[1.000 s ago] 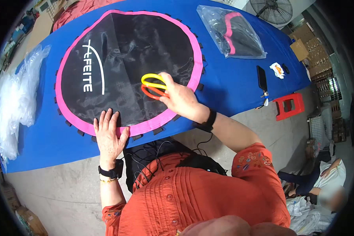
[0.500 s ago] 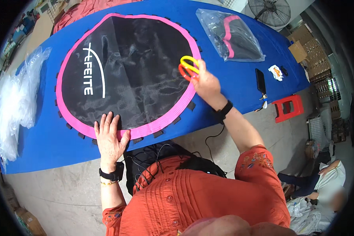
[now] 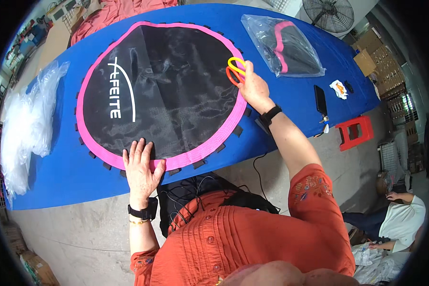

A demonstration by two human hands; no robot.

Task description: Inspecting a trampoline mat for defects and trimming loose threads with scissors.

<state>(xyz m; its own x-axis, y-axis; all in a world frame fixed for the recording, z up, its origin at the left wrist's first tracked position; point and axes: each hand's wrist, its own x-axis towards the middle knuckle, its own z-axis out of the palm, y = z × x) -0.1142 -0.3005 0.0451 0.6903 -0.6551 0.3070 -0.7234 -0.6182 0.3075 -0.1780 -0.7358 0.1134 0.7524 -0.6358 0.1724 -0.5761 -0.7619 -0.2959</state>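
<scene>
A round black mesh trampoline mat (image 3: 176, 90) with a pink border and small black tabs lies spread on the blue-covered table (image 3: 76, 188). My left hand (image 3: 142, 174) rests flat across its near border, fingers out and thumb apart, holding nothing. At the mat's right border, my right hand (image 3: 255, 90) is closed around a pair of scissors (image 3: 235, 68). Their yellow and red handle loops stick out beyond my fingers toward the mat; the blades are mostly hidden by the hand.
A clear bag with a folded black-and-pink mat (image 3: 291, 50) lies at the far right, near a black phone (image 3: 320, 99) and crumpled white paper (image 3: 338, 89). Clear plastic bags (image 3: 31, 128) cover the left end. A red stool (image 3: 355, 133) and another person (image 3: 398, 219) are at right.
My right hand with the scissors has shifted slightly farther along the mat's right border. My left hand keeps its place on the near border. The whole view has shifted a little.
</scene>
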